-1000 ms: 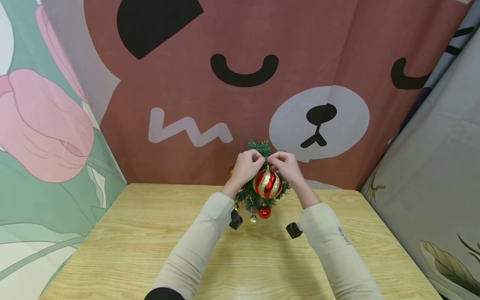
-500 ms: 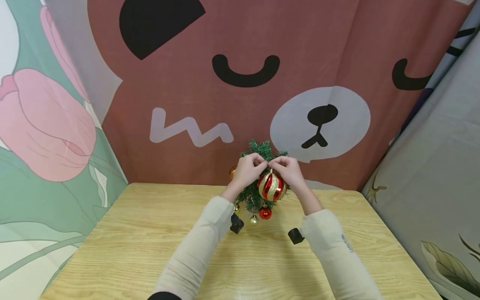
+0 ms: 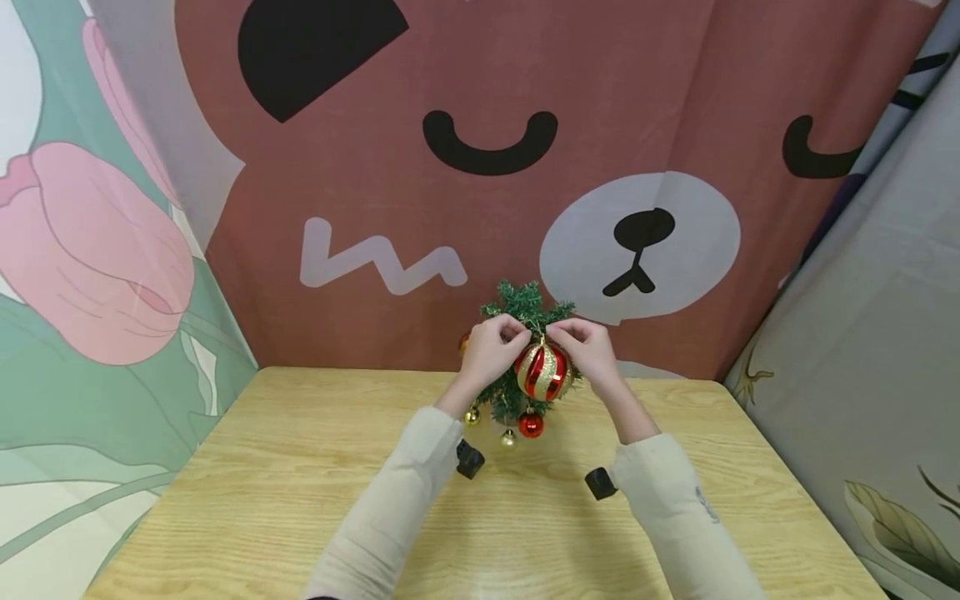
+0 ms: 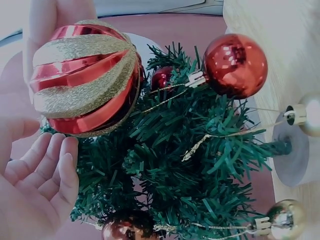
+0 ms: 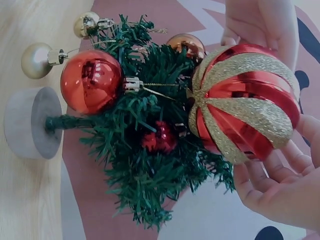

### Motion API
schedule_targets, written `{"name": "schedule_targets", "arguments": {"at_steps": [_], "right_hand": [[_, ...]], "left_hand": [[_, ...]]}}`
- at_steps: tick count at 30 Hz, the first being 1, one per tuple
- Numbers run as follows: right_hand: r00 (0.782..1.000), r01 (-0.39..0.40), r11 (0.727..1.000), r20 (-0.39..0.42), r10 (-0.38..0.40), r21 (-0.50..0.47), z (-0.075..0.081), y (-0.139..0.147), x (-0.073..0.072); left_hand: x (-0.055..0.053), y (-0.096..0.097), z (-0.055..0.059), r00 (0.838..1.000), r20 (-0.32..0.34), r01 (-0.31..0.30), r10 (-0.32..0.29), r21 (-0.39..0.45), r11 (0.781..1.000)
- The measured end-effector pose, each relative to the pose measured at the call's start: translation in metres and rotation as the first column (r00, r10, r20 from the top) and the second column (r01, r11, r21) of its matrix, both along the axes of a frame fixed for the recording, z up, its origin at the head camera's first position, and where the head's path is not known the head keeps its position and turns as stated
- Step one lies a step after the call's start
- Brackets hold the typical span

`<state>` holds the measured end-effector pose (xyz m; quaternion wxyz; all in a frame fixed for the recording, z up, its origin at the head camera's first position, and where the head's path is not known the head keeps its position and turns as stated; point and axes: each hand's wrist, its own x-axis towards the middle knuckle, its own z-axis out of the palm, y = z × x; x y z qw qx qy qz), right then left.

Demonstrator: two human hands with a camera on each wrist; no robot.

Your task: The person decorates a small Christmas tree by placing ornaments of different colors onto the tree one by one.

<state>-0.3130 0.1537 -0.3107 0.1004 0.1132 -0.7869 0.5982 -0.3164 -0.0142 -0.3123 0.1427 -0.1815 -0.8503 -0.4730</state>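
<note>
A large red bauble with gold glitter stripes (image 3: 542, 373) hangs at the front of a small green Christmas tree (image 3: 517, 298). My left hand (image 3: 489, 348) is at the left of the bauble's top, thumb and forefinger bent close together. On the other side, the thumb and forefinger of my right hand (image 3: 588, 348) come close to each other beside the gold cap. In both wrist views the striped bauble (image 4: 87, 77) hides the fingertips, and I cannot tell whether they pinch its string. A plain red bauble (image 5: 92, 81) hangs lower on the tree.
Small gold baubles (image 3: 508, 438) hang low on the tree, and a copper one (image 5: 186, 46) is at its side. The tree's round grey base (image 5: 32, 122) stands on the wooden table (image 3: 337, 475). Behind is a bear-print curtain (image 3: 360, 183).
The hands first come together above the striped bauble, then draw apart and slightly down. The bauble shifts a little right and down, then stays in place during the last half second.
</note>
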Motion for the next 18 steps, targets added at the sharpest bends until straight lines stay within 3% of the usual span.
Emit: {"name": "schedule_targets", "arguments": {"at_steps": [10, 18], "right_hand": [[0.998, 0.010, 1.000, -0.067, -0.010, -0.007, -0.014, 0.024, 0.023], [0.998, 0.032, 0.999, -0.056, -0.033, -0.012, -0.027, 0.031, 0.048]], "left_hand": [[0.021, -0.008, -0.023, 0.999, -0.037, 0.008, -0.002, 0.174, 0.985], [0.045, -0.017, -0.037, 0.990, -0.138, -0.011, 0.026, 0.109, 0.994]]}}
